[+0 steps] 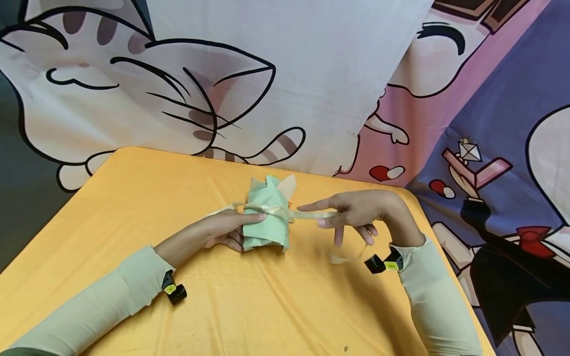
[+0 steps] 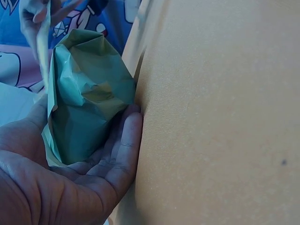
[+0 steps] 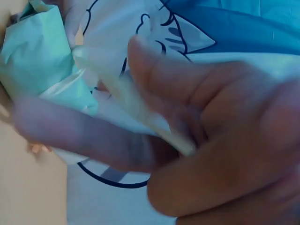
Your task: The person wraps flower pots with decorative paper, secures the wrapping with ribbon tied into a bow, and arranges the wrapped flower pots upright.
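Note:
A bundle wrapped in pale green paper (image 1: 267, 230) is on the table, a cream ribbon (image 1: 307, 214) running across its middle. My left hand (image 1: 224, 228) grips the bundle from its left side, thumb over the front near the ribbon. In the left wrist view, the fingers of the left hand (image 2: 108, 173) curl under the folded paper end (image 2: 89, 98). To the right, my right hand (image 1: 356, 212) holds the ribbon pulled out sideways, with its index finger stretched toward the bundle. The right wrist view shows the ribbon (image 3: 126, 101) passing between the fingers, blurred.
A yellow cloth covers the table (image 1: 213, 306). The ribbon's loose tail (image 1: 340, 259) hangs below the right hand. Cream paper points (image 1: 287, 187) stick out at the bundle's far end. Behind the table hangs a printed cartoon curtain (image 1: 320, 89).

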The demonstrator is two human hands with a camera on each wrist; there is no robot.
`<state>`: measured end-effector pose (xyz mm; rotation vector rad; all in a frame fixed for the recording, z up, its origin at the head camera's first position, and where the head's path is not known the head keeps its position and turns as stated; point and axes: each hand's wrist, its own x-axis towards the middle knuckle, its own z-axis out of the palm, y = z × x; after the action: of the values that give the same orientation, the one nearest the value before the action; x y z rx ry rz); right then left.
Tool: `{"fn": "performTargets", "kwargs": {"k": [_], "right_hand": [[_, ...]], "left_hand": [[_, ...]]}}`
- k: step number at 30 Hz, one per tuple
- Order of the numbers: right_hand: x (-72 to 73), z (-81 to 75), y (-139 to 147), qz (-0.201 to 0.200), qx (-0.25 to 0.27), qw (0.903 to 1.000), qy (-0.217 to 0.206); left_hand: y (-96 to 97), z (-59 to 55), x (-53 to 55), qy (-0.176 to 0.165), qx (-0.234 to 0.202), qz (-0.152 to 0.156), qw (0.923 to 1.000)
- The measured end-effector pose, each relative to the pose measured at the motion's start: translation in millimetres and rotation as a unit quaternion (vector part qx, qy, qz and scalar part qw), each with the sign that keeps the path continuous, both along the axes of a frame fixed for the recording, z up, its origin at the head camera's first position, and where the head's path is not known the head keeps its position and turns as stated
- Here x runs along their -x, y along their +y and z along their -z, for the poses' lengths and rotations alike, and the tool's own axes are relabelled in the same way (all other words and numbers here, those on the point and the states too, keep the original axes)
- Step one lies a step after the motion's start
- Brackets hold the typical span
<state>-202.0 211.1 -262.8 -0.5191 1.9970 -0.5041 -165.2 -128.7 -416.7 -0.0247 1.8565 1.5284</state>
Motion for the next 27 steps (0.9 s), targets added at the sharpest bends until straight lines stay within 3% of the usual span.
{"fn": "performTargets", "kwargs": {"k": [2, 4, 6, 8, 10, 12, 15, 17, 19, 21, 23, 25, 27], "right_hand": [[-0.1, 0.2, -2.6, -0.007, -0.007, 0.9975, 0.070], [0.4, 4.3, -6.1, -0.018, -0.003, 0.9867, 0.162], [2.1, 13.5, -9.8, -0.031, 0.001, 0.9635, 0.266], [4.3, 25.8, -12.2, -0.035, 0.002, 0.9331, 0.358], [7.0, 39.6, -13.0, -0.029, -0.010, 0.9059, 0.422], [10.1, 53.2, -11.7, -0.019, -0.029, 0.8899, 0.455], [12.5, 68.5, -8.7, -0.006, -0.045, 0.8856, 0.462], [12.6, 75.8, -7.4, -0.001, -0.044, 0.8876, 0.459], [11.9, 80.6, -7.4, 0.001, -0.040, 0.8884, 0.457], [11.0, 83.9, -8.3, 0.004, -0.040, 0.8912, 0.452], [9.5, 87.0, -10.2, 0.006, -0.041, 0.8961, 0.442], [7.0, 90.3, -13.0, 0.004, -0.042, 0.9013, 0.431], [4.1, 95.4, -16.7, 0.002, -0.018, 0.9074, 0.420]], "left_hand": [[-0.5, 0.2, 0.1, 0.001, 0.000, 0.000, 1.0000], [-0.9, 0.6, 0.4, 0.003, 0.001, -0.001, 1.0000], [-1.6, 1.5, 0.8, 0.003, 0.002, -0.002, 1.0000], [-1.9, 2.0, 0.1, 0.009, 0.004, 0.000, 0.9999], [-1.7, 2.8, -0.3, 0.018, 0.006, 0.002, 0.9998], [-1.7, 2.9, -1.8, 0.032, 0.014, 0.003, 0.9994], [-2.3, -0.2, -5.2, 0.055, 0.052, -0.003, 0.9972], [-3.5, -5.1, -8.1, 0.092, 0.112, -0.006, 0.9895], [-4.2, -10.7, -9.8, 0.146, 0.181, -0.006, 0.9726], [-4.2, -15.1, -10.7, 0.196, 0.249, -0.010, 0.9483], [-3.5, -17.0, -10.9, 0.243, 0.285, -0.020, 0.9270], [-2.5, -15.6, -10.0, 0.272, 0.288, -0.025, 0.9179], [-2.1, -11.7, -8.0, 0.299, 0.271, -0.025, 0.9149]]}}
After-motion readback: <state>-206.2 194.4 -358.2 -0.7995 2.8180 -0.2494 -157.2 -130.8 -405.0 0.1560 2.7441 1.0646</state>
